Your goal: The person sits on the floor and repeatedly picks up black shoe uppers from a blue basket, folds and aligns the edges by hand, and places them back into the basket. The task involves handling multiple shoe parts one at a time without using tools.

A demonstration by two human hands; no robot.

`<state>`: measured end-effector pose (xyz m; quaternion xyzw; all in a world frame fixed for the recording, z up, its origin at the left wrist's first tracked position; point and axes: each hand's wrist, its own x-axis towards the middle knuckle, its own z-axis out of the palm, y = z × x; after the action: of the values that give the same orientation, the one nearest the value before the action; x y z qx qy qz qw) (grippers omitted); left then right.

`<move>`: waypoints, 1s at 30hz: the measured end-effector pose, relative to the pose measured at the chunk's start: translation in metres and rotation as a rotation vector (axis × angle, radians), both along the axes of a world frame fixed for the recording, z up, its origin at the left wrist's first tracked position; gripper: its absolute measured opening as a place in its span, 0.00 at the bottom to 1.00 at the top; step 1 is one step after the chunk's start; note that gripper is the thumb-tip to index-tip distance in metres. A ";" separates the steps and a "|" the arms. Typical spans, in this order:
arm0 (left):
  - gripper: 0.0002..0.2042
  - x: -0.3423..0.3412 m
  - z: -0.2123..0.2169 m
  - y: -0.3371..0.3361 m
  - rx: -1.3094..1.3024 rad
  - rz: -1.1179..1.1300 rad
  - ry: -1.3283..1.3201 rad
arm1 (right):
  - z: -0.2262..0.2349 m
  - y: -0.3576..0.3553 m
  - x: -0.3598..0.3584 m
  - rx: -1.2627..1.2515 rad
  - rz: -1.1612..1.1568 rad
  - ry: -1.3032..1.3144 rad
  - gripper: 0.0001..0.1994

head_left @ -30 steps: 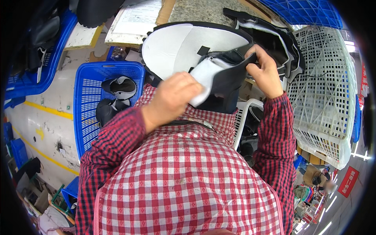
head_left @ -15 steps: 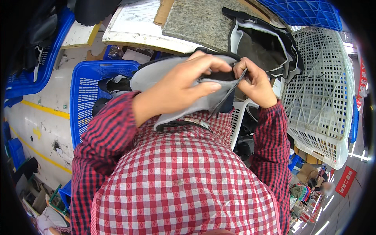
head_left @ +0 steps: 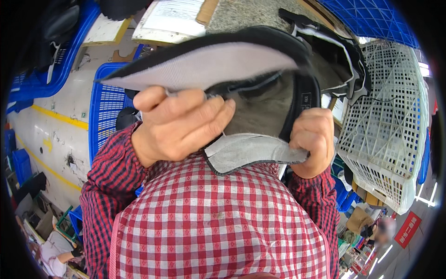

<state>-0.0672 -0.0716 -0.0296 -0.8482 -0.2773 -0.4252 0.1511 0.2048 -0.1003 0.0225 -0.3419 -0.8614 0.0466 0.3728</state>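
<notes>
Close in front of my body I hold up a shoe upper point(head_left: 265, 109), spread apart so its dark brown-grey inside shows. Its black outer edge arches at the top over a pale ribbed lining, and a light grey flap hangs at the bottom. My left hand point(head_left: 181, 125) is closed on the upper's left side, the fingers bent over the lining's edge and the tips pointing inward. At the right edge, beside a small dark label, my right hand point(head_left: 315, 142) is curled in a fist round the rim and the end of the grey flap.
More black and grey uppers point(head_left: 334, 58) lie on the stone-topped bench point(head_left: 241, 16), next to a printed sheet point(head_left: 172, 18). A white lattice crate point(head_left: 381, 121) stands at the right. Blue crates point(head_left: 100, 116) stand at the left, beside a floor with yellow lines.
The upper has been turned and opened wide, so its inside now faces me. My left hand has moved down and left to its lining; my right hand has dropped lower along the edge.
</notes>
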 end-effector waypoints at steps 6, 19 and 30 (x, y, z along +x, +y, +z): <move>0.14 -0.009 0.004 -0.004 -0.057 -0.134 0.033 | -0.005 -0.001 -0.012 -0.004 -0.054 -0.024 0.23; 0.19 -0.001 -0.017 -0.019 -0.513 -0.287 0.202 | -0.050 -0.027 -0.003 -0.076 -0.253 -0.003 0.18; 0.06 0.061 -0.033 -0.020 -0.274 -0.495 0.225 | -0.125 -0.029 0.109 -1.880 -0.356 0.820 0.40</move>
<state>-0.0061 -0.0918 -0.0622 -0.9443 -0.0984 -0.3109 -0.0433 0.3141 -0.1290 -0.1027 -0.5747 -0.2221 0.7558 0.2217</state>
